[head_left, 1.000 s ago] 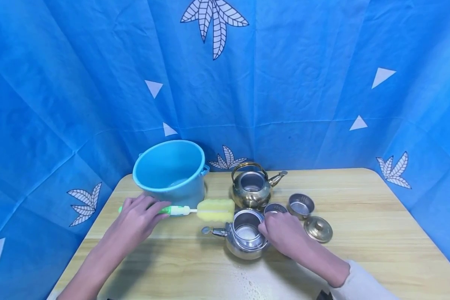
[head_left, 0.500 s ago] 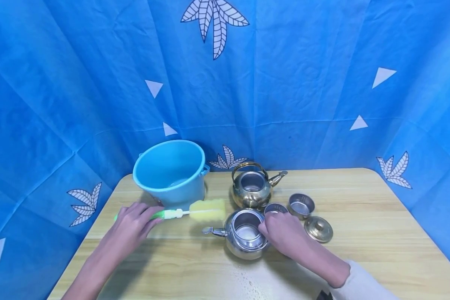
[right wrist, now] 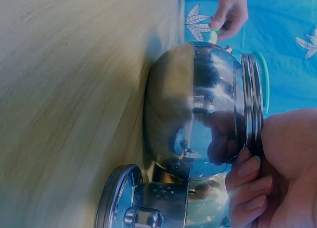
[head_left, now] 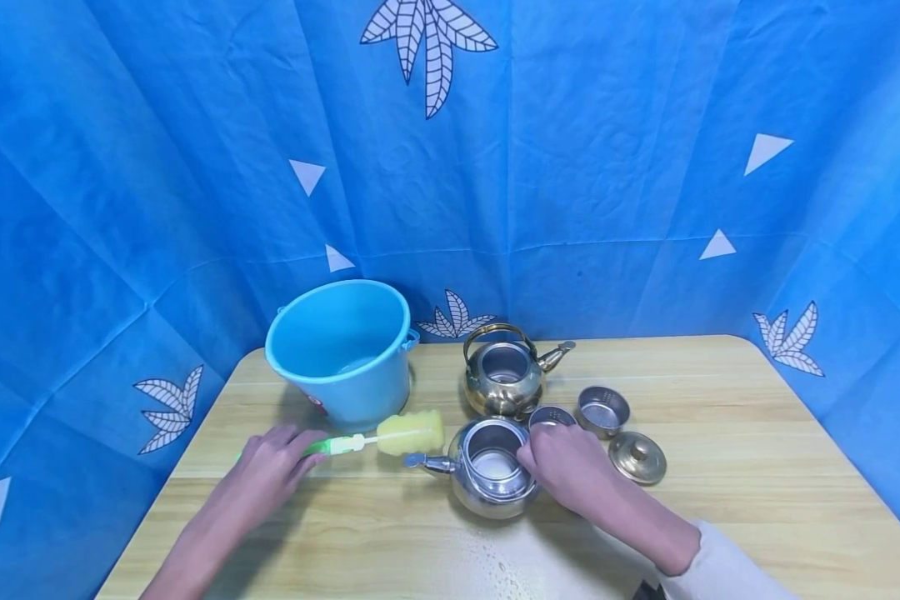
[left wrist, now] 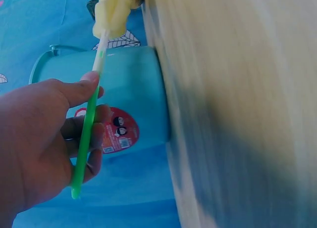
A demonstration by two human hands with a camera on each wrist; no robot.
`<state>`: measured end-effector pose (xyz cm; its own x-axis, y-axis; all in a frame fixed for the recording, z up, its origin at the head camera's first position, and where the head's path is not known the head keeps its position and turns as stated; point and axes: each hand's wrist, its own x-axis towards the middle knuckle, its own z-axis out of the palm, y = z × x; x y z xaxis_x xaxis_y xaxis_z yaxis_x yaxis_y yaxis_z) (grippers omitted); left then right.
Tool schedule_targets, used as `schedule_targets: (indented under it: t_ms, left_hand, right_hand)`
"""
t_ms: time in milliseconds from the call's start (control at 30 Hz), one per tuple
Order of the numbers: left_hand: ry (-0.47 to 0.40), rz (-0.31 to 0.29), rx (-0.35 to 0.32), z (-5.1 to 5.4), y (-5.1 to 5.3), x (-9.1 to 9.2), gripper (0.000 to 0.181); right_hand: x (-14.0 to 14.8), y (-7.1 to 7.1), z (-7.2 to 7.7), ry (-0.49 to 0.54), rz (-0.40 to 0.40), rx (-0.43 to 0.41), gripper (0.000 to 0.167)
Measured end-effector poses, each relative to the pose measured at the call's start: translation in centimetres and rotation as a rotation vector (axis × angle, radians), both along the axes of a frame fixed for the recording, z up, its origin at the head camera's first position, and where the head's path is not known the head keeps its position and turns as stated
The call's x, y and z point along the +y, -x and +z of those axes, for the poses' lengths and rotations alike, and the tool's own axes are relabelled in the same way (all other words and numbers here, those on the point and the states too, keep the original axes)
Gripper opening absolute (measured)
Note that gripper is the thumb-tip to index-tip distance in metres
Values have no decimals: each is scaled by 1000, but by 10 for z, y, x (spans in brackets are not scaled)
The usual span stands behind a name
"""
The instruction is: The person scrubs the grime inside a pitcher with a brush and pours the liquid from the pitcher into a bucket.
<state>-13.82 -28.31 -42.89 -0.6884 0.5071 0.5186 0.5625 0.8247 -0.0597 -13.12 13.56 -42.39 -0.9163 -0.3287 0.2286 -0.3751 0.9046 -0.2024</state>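
My left hand (head_left: 273, 467) pinches the green handle (left wrist: 87, 134) of a sponge brush between thumb and curled fingers. The brush's yellow sponge head (head_left: 411, 432) hovers by the spout of a silver teapot (head_left: 487, 500); whether they touch I cannot tell. The lidless teapot stands on the table, its spout pointing left. At the right side of its rim, my right hand (head_left: 566, 467) grips it with curled fingers (right wrist: 250, 188); the exact part held is hidden. Behind it stands a lidless gold teapot (head_left: 502, 392) with its handle raised.
A blue bucket (head_left: 381, 392) stands at the back left of the wooden table (head_left: 735, 467). Right of the teapots are two small metal strainer cups, one partly hidden (head_left: 551, 414) and one in full view (head_left: 602, 411), plus a gold lid (head_left: 637, 458). Water drops lie in front.
My left hand has drawn the brush nearer to me and slightly left, away from the silver teapot's opening. The right hand and the teapots have stayed in place.
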Motion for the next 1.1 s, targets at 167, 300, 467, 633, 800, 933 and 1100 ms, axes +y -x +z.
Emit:
schedule_targets:
  t_ms: [167, 300, 467, 633, 800, 933, 1100]
  left_hand:
    - [18, 36, -84, -7, -1, 1, 29]
    - [23, 42, -161, -12, 0, 2, 28]
    - [57, 82, -305, -14, -1, 4, 31]
    - [120, 122, -368, -15, -1, 6, 35]
    - [170, 128, -377, -21, 1, 9, 32]
    - [191, 136, -407, -22, 1, 11, 26]
    - [182, 134, -426, -18, 2, 14, 24]
  right_hand:
    - [0, 0, 0, -1, 2, -2, 41]
    - [0, 0, 1, -2, 1, 0, 42]
    - [-1, 1, 0, -1, 2, -3, 43]
    - [0, 3, 0, -15, -2, -30, 44]
    - [1, 3, 3, -23, 10, -72, 45]
    - [2, 3, 6, -30, 14, -99, 45]
    - [3, 4, 9, -17, 7, -149, 44]
